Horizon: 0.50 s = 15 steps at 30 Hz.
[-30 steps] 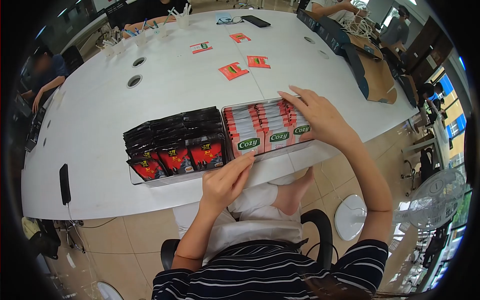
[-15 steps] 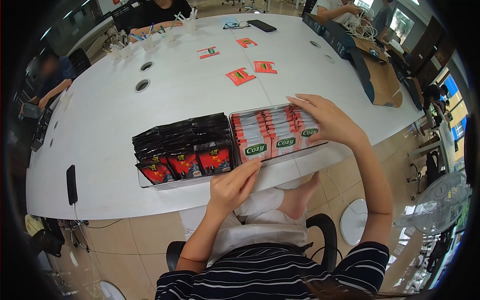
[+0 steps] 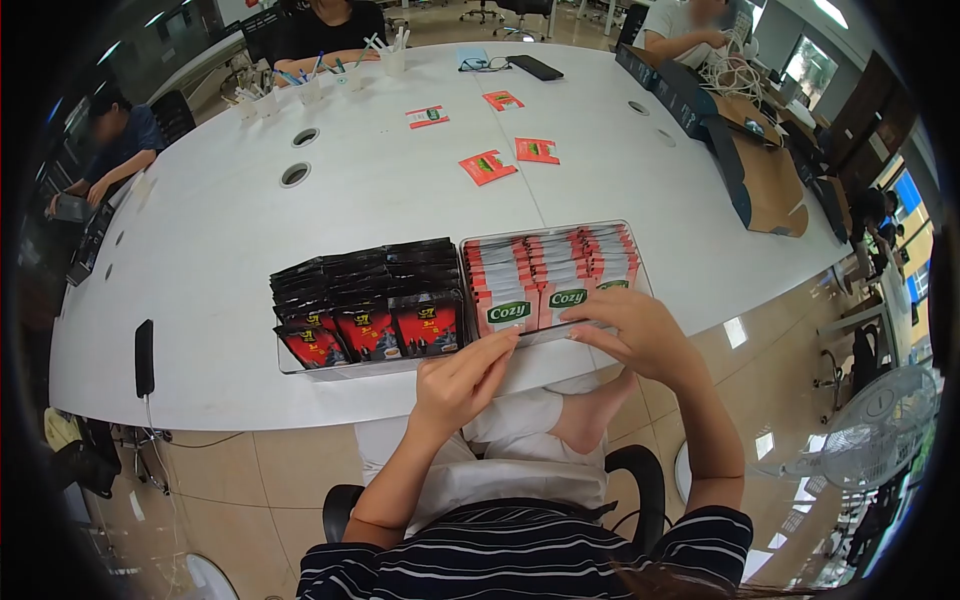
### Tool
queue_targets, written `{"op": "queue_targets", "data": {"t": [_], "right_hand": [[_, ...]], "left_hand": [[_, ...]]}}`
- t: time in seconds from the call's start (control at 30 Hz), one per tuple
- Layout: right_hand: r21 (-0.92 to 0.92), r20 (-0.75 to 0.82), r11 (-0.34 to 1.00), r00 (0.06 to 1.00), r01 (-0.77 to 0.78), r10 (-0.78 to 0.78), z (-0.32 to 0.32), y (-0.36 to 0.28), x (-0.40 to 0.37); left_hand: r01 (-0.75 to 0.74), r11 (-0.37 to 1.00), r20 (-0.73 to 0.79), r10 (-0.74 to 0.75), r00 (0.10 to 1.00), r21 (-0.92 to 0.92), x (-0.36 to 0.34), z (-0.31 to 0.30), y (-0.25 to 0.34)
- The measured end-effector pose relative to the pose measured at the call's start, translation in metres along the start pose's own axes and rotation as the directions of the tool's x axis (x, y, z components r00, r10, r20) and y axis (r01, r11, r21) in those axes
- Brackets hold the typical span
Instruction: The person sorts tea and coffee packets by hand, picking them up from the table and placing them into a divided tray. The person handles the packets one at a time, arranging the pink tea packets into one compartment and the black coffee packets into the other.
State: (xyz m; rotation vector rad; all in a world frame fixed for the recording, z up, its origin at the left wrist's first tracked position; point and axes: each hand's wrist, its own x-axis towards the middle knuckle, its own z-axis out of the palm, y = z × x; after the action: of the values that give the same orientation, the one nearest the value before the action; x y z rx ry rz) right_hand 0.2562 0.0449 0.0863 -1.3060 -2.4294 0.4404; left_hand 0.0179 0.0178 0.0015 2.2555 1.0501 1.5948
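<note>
A clear plastic tray [image 3: 640, 262] at the table's near edge holds two groups of upright sachets. Black and red coffee sachets [image 3: 368, 328] fill the left part; pink and white Cozy tea sachets [image 3: 508, 310] stand in rows on the right. My left hand [image 3: 462, 382] pinches the front rim near the middle, fingers straight and close together. Over the right front corner, my right hand [image 3: 632, 330] is open, thumb and fingers apart, its fingertips at the front Cozy sachets. It partly covers the rightmost row.
Several loose tea sachets [image 3: 488, 167] lie farther back. A black phone [image 3: 535, 67] and glasses [image 3: 484, 65] are at the far edge. Pen cups [image 3: 392, 62] stand back left, opened cardboard boxes [image 3: 770, 180] at right. A black power bank-like object [image 3: 145, 357] lies left. Other people sit around.
My right hand has come from the tray's far right corner down to its front, uncovering the back of the tea rows. My left hand stays at the front rim. The camera view has shifted slightly.
</note>
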Motion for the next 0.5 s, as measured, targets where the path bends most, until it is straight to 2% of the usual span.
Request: {"op": "queue_targets", "data": {"t": [0.07,0.17,0.27,0.37,0.43,0.5], "right_hand": [[0.070,0.007,0.998,1.000,-0.003,0.002,0.007,0.005,0.002],[0.048,0.016,0.999,1.000,0.016,-0.016,0.007,0.004,0.002],[0.037,-0.024,0.999,1.000,0.002,-0.001,0.014,0.009,0.000],[0.109,-0.136,0.993,0.990,-0.033,0.047,0.019,0.006,-0.001],[0.016,-0.375,1.000,0.927,0.021,-0.014,0.031,0.009,-0.003],[-0.066,-0.596,0.995,0.798,0.070,-0.096,0.044,0.011,-0.002]], "left_hand": [[0.003,1.000,0.009,-0.003,1.000,0.007,0.000,0.000,0.001],[0.006,1.000,0.016,-0.006,1.000,0.015,-0.001,0.000,-0.001],[-0.002,1.000,0.006,0.002,1.000,0.010,0.000,0.000,0.000],[-0.022,1.000,-0.004,0.022,1.000,0.020,0.001,0.001,0.001],[0.019,1.000,-0.024,-0.019,1.000,0.004,0.002,0.002,0.003],[0.054,0.998,-0.018,-0.055,0.998,-0.014,0.002,0.002,0.006]]}}
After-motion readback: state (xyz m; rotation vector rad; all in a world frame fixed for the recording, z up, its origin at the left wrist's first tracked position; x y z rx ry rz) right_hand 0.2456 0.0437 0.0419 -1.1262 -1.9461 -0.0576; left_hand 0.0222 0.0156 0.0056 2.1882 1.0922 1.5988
